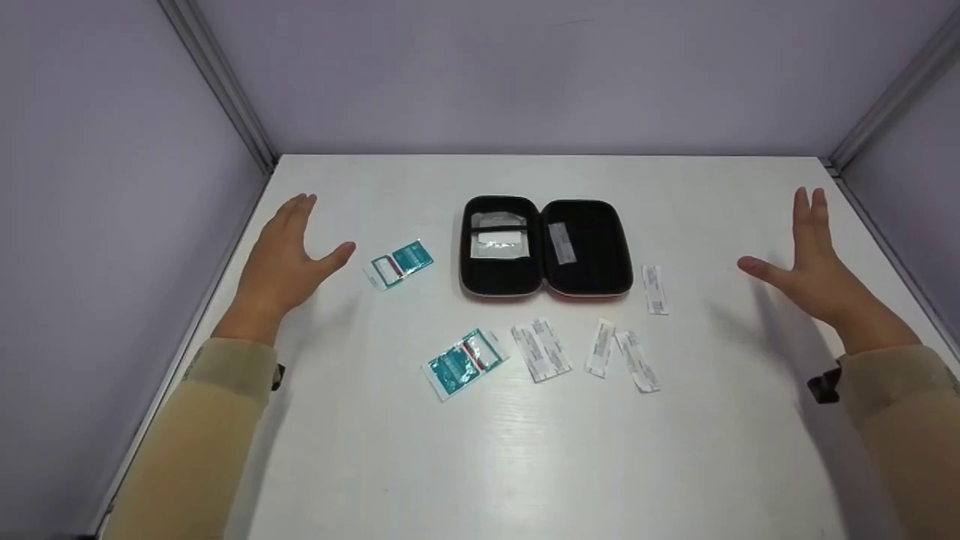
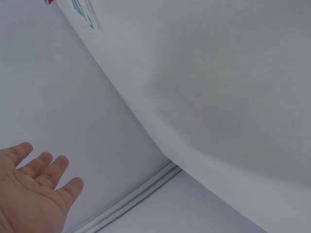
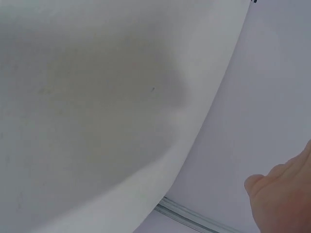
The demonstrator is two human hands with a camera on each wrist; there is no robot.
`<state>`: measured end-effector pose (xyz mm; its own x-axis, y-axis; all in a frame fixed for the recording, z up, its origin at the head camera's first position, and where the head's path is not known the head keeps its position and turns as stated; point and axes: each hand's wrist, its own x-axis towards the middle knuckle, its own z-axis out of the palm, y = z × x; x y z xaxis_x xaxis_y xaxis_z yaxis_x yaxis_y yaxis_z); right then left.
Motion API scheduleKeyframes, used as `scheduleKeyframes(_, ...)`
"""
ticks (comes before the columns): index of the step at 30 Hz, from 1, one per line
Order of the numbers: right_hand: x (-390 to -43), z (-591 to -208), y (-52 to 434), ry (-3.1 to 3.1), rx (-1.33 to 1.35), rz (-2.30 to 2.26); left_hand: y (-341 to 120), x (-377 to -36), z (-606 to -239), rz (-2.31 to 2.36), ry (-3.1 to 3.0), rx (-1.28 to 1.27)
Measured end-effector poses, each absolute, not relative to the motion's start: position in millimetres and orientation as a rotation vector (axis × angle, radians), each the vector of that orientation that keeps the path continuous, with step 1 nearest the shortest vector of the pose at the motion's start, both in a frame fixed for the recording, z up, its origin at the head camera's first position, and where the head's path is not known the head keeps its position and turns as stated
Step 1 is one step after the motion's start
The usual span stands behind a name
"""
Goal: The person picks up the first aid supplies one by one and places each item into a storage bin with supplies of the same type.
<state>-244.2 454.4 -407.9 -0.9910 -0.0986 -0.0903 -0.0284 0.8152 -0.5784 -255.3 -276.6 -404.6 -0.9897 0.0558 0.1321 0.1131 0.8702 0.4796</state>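
Observation:
Both hands hover over the table's sides and hold nothing. My left hand (image 1: 281, 259), fingers extended and thumb apart, is nearest a teal-and-white packet (image 1: 400, 264). On the right, my right hand (image 1: 806, 274) also has its fingers stretched out; closest to it lies a narrow white paper packet (image 1: 655, 289). Between them an unzipped black case (image 1: 501, 281) lies open like a book. Its left half holds clear packets (image 1: 499, 241) under a strap, and its right half a narrow white packet (image 1: 562, 244). In the wrist views, the left palm (image 2: 34, 204) and part of the right hand (image 3: 284, 199) appear.
In front of the case lie another teal packet (image 1: 465, 364) and several narrow white packets, some side by side (image 1: 541, 349), others apart (image 1: 600, 348), (image 1: 638, 362). Pale panels (image 1: 525, 75) with metal corner posts (image 1: 225, 82) enclose the white table (image 1: 480, 465) at back and sides.

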Motion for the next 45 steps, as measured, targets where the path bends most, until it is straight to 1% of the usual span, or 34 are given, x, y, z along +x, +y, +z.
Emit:
scheduleKeyframes(6, -248.2, -407.5, 449.8, 2.846, -0.115, -1.006, -259.3, -248.4, -406.4, -0.824, -2.887, -0.176)
scheduleKeyframes(22, -247.1, -415.9, 446.7, 2.814, -0.084, -1.012, -229.0, -239.6, -416.5, -0.969, -2.909, -0.275)
scheduleKeyframes(30, -250.2, -419.9, 437.4, 2.77, -0.109, -0.919, -210.9, -235.8, -424.8, -1.013, -2.943, -0.294)
scheduleKeyframes(34, -254.0, -423.4, 431.7, 2.756, -0.137, -0.914, -198.9, -238.2, -426.6, -1.031, -2.959, -0.289)
scheduleKeyframes(40, -256.8, -424.6, 424.5, 2.765, -0.174, -0.91, -181.2, -242.4, -429.5, -1.062, -2.949, -0.364)
scheduleKeyframes(45, -261.2, -424.9, 417.4, 2.781, -0.181, -0.864, -172.9, -243.1, -432.4, -1.076, -2.985, -0.377)
